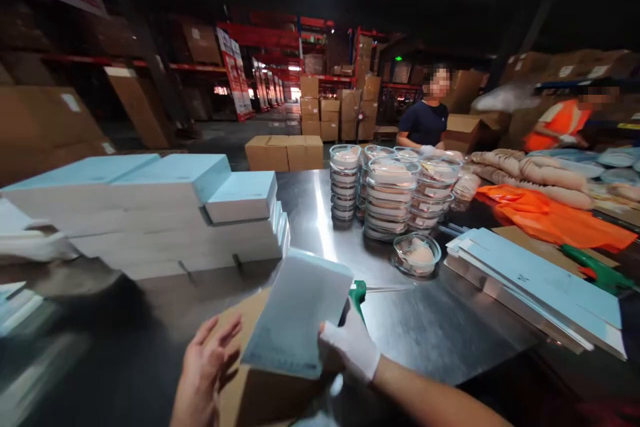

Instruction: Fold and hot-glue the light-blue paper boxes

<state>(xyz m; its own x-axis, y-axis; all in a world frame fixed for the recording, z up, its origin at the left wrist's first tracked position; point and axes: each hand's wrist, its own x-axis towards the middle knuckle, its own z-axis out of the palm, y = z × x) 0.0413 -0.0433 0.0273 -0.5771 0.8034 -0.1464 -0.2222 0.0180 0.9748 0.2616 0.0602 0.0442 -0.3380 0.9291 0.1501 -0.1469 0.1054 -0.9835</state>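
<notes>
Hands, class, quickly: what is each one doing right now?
Left hand: open, fingers spread, holding nothing.
Right hand: gloved, closed on the pale flat box.

Dim warehouse, overhead glare streaking the steel table (320,213), edges blurred and warped

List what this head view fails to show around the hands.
- Flat pale-blue carton: print unreadable, motion blur.
- Brown box under it: mostly covered by the carton and both hands.
- Left hand: wrist cut off by the bottom edge.
- Green-handled tool: handle partly behind the gloved right hand.
</notes>
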